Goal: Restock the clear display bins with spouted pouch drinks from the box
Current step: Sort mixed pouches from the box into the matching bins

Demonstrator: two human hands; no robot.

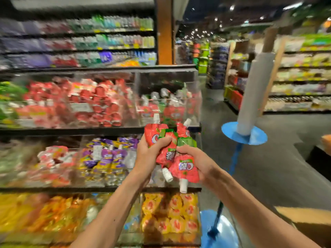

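Left hand (152,154) grips the red pouches (168,153) up top, right hand (198,163) clamps the lower ones, and the bundle sits just below the clear bin (196,83) holding matching packs. Best move, I'd say: lift over the front wall, release low, spouts upward.

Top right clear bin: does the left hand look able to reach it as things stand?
Probably yes: the left hand, gripping red pouches, is just below the bin with nothing between; blur hides its opening.
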